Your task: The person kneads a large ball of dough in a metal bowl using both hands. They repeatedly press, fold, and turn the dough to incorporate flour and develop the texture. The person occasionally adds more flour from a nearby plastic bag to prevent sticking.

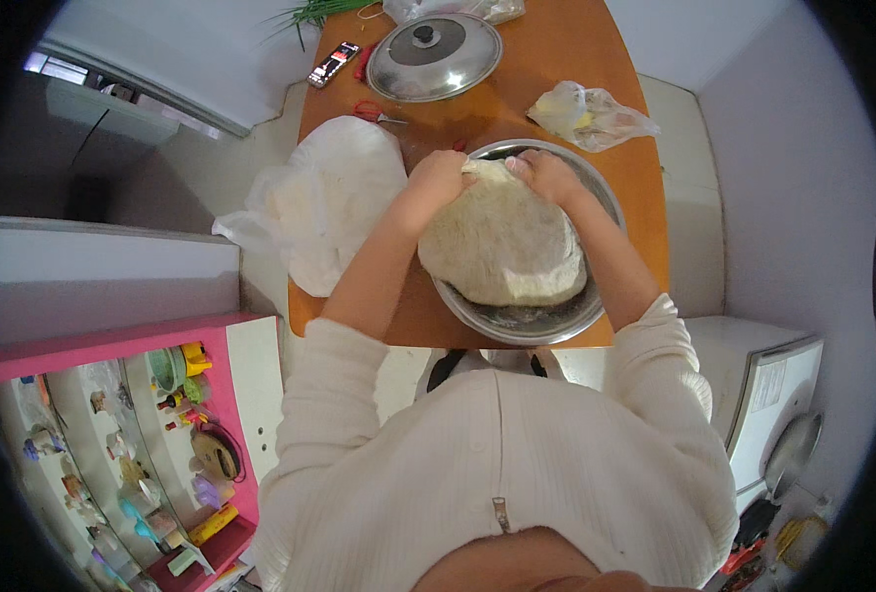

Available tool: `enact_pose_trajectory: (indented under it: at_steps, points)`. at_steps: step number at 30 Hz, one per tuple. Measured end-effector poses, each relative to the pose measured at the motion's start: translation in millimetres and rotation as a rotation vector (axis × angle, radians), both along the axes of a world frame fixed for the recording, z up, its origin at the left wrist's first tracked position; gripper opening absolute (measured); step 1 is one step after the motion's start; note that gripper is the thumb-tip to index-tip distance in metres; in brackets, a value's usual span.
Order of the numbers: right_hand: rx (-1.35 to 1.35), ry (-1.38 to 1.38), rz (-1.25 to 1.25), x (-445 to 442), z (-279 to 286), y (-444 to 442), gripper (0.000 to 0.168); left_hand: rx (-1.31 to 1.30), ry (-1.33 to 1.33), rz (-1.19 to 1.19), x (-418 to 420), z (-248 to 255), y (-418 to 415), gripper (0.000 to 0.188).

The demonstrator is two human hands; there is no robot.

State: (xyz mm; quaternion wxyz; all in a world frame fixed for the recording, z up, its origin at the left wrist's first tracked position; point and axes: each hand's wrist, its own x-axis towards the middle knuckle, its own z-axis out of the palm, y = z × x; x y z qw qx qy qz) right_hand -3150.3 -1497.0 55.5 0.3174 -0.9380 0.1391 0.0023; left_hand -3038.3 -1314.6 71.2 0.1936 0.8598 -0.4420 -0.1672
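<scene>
A large pale mass of dough (pixel 501 233) fills much of a round stainless steel basin (pixel 523 329) near the table's front edge. Its surface is uneven and floury, and its left side reaches over the basin's rim. My left hand (pixel 441 176) grips the dough's far left edge, with the fingertips partly hidden. At the far right edge, my right hand (pixel 549 175) pinches the same dough between thumb and fingers. Between the two hands the far edge looks pulled up into a fold. To the left of the basin lies a white plastic bag (pixel 345 200) full of pale contents, close to my left forearm.
On the wooden table (pixel 593 44) are a domed pan lid (pixel 438 55), red-handled scissors (pixel 371 111), a phone (pixel 334 64), a clear plastic bag (pixel 586 115) and some green stalks (pixel 327 9). A pink-edged shelf unit (pixel 241 385) stands lower left; a white appliance (pixel 752 370) stands at right.
</scene>
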Motion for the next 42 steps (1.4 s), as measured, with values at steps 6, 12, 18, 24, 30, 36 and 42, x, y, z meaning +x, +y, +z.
enact_pose_trajectory:
  at_steps: [6,12,18,24,30,36,42]
  points:
    - [-0.056,0.072,0.109,-59,-32,-11,0.026,-0.108,-0.385,-0.043,-34,-45,13,0.024]
    - [-0.479,0.186,0.45,-135,-53,21,0.039,0.474,-0.325,-0.554,-101,-53,40,0.019]
    - [-0.581,0.031,0.405,-136,-85,22,0.028,0.434,-0.408,-0.522,-106,-82,34,0.018]
    - [-0.536,0.006,0.448,-102,-18,19,0.01,0.331,-0.493,-0.403,-121,-90,34,0.019]
    - [-0.555,0.083,0.663,-131,-31,-5,0.011,0.498,-0.348,-0.55,-122,-73,31,0.016]
    - [-0.284,0.533,0.523,-100,-49,31,0.021,0.382,-0.196,-0.534,-116,-75,31,0.015]
    - [-0.128,0.519,0.451,-73,-108,47,0.021,0.462,-0.011,-0.373,-112,-103,-5,0.017]
